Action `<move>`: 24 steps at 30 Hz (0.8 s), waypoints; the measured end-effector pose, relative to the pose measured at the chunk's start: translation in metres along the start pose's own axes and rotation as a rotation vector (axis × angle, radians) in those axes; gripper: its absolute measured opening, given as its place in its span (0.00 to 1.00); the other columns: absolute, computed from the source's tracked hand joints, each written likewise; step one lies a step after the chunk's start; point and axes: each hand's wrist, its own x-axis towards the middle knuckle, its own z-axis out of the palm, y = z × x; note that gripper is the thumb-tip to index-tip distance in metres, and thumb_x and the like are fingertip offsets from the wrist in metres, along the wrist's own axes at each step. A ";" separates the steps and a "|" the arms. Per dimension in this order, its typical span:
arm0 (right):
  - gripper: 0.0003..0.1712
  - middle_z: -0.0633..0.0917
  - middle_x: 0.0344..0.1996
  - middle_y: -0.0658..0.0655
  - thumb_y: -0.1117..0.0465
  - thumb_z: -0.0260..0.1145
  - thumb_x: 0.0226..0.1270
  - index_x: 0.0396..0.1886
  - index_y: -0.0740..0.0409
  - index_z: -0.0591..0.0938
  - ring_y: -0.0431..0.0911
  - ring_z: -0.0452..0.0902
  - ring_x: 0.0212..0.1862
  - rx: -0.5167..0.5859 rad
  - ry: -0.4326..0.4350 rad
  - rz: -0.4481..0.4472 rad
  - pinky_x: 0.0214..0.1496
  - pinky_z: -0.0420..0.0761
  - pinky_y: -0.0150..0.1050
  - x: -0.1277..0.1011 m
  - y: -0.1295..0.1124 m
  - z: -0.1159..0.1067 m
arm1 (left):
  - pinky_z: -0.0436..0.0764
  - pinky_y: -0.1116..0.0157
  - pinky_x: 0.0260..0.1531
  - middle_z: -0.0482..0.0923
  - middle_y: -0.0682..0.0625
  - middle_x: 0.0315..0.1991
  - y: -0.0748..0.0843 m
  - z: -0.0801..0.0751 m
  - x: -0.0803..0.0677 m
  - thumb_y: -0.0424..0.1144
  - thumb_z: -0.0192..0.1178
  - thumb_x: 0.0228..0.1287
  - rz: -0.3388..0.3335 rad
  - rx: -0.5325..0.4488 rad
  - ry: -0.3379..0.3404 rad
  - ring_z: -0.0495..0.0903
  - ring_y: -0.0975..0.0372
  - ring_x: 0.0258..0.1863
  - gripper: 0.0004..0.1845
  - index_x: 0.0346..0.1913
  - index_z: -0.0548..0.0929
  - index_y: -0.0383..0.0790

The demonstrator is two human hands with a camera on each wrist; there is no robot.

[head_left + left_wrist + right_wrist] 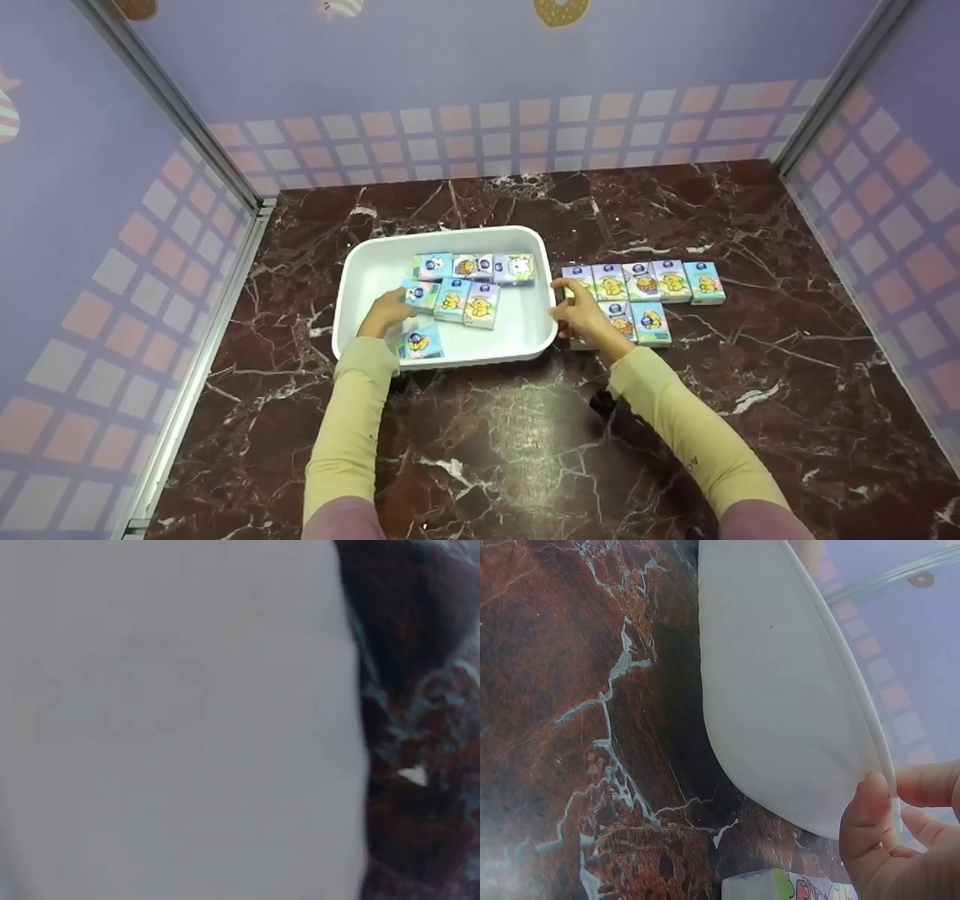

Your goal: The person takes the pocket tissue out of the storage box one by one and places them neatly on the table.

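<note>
A white tray (517, 341) with a raised rim stands on the marble-patterned surface. Small cartoon-printed packs, like pocket tissue packs, lie inside it in two rows, with one separate pack (421, 343) near the front wall. My left hand (386, 311) reaches over the tray's front left and grips the left end of a blue pack (421, 295) in the nearer row. At the opposite end, my right hand (583, 313) pinches the tray's right rim between thumb and fingers, as the right wrist view also shows. The tray's outer wall (180, 720) fills most of the left wrist view.
More printed packs (671, 281) lie in two rows on the surface just right of the tray, partly behind my right hand. Purple walls (495, 67) with a pink and white checked band enclose the surface at the back and both sides.
</note>
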 end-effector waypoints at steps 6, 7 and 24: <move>0.29 0.70 0.19 0.51 0.74 0.55 0.54 0.57 0.55 0.63 0.39 0.68 0.15 0.007 0.000 0.003 0.13 0.71 0.29 0.000 -0.001 0.001 | 0.60 0.40 0.56 0.37 0.46 0.71 0.011 0.003 -0.014 0.37 0.51 0.58 -0.084 -0.002 -0.164 0.41 0.48 0.69 0.40 0.70 0.43 0.48; 0.29 0.70 0.20 0.51 0.74 0.55 0.54 0.57 0.56 0.62 0.39 0.68 0.15 0.006 -0.005 0.002 0.13 0.71 0.29 0.000 -0.002 0.001 | 0.61 0.41 0.56 0.36 0.47 0.71 0.012 0.004 -0.015 0.37 0.52 0.58 -0.087 -0.011 -0.190 0.40 0.48 0.69 0.40 0.70 0.42 0.48; 0.30 0.70 0.20 0.51 0.74 0.54 0.54 0.58 0.55 0.62 0.38 0.69 0.13 0.015 -0.007 0.017 0.13 0.70 0.29 -0.002 -0.001 0.001 | 0.72 0.51 0.52 0.23 0.46 0.70 0.029 0.035 -0.023 0.43 0.51 0.60 -0.014 0.003 -0.315 0.33 0.51 0.69 0.43 0.69 0.35 0.46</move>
